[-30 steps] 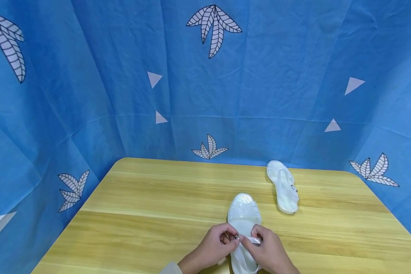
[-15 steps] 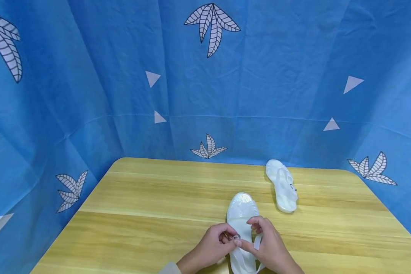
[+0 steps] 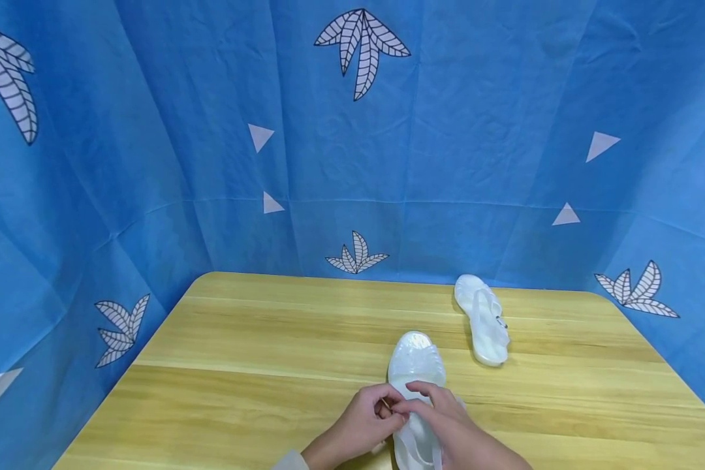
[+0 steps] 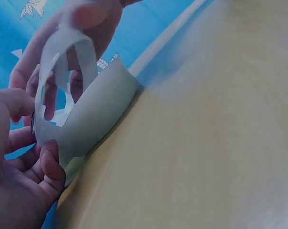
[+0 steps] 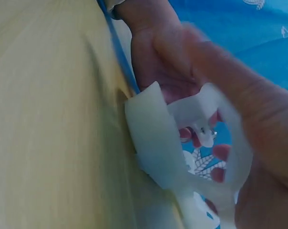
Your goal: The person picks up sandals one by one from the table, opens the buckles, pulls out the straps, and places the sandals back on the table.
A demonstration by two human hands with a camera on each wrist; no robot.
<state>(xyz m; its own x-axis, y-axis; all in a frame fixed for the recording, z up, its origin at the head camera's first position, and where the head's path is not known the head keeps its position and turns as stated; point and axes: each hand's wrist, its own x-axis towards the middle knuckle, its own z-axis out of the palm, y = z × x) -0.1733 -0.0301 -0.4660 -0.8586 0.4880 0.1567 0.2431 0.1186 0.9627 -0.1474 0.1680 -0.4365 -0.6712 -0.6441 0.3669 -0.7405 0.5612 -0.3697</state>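
A translucent white sandal [image 3: 417, 359] lies on the wooden table with its toe end away from me. My left hand [image 3: 367, 418] pinches its ankle strap near the small metal buckle, which is mostly hidden in the head view. Over the sandal's heel half, my right hand [image 3: 452, 424] reaches toward the left fingertips, thumb extended and fingers loosely bent. In the right wrist view, the strap [image 5: 237, 157] loops up beside the right thumb and fingers. The sandal's heel wall [image 4: 98, 107] stands between both hands in the left wrist view.
A second white sandal [image 3: 482, 320] with a metal buckle lies farther back on the right of the table [image 3: 258, 339]. A blue curtain [image 3: 341, 143] with leaf and triangle prints hangs behind the table and along its sides.
My right hand has let go of the strap end it was pinching, and its fingers have spread and shifted toward the left fingertips. The left hand keeps its pinch in place.
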